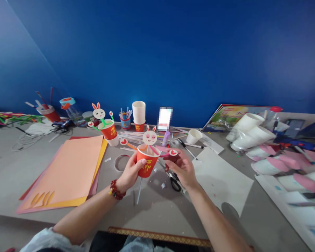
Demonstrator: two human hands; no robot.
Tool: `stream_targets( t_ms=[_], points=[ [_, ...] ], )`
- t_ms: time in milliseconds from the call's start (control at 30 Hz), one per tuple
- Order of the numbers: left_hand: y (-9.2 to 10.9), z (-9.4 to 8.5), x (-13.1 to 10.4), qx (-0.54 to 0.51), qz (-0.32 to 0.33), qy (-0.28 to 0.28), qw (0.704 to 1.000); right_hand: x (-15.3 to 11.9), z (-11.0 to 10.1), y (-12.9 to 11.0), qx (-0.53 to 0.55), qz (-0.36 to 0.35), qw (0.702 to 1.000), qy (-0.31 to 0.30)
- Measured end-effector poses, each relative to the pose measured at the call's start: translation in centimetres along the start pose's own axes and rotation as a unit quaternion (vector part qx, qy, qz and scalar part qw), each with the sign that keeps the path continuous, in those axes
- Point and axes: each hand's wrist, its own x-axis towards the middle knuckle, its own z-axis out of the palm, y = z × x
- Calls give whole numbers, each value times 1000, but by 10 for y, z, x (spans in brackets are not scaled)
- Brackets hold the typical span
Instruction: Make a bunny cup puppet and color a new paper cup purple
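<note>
A red paper cup (147,168) with yellow characters is upright in my left hand (132,171), whose fingers wrap its left side. A white rabbit face (149,138) with pink ears stands above the cup's rim, and a clear straw (139,191) sticks out below. Two arms reach from the rim, each ending in a white disc with a red heart, one at the left (124,141) and one at the right (173,152). Just behind the right disc is my right hand (182,168), its fingers loosely curled and apart, holding nothing visible.
A similar rabbit cup (108,130) stands behind at the left. Coloured paper sheets (68,164) lie left, beside a tape roll (121,163). Black-handled scissors (175,183) lie under my right hand, with white paper (223,178) to the right. Stacked cups (139,112) stand near the blue wall.
</note>
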Motion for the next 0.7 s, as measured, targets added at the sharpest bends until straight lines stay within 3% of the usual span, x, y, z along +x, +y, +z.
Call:
stream_targets(
  t_ms=[300, 700],
  points=[
    [-5, -7, -3, 37, -13, -67, 997, 2, -3, 4, -9, -21, 999, -25],
    [8, -17, 2, 138, -22, -122, 983, 5, -7, -2, 77, 91, 986, -114]
  ],
)
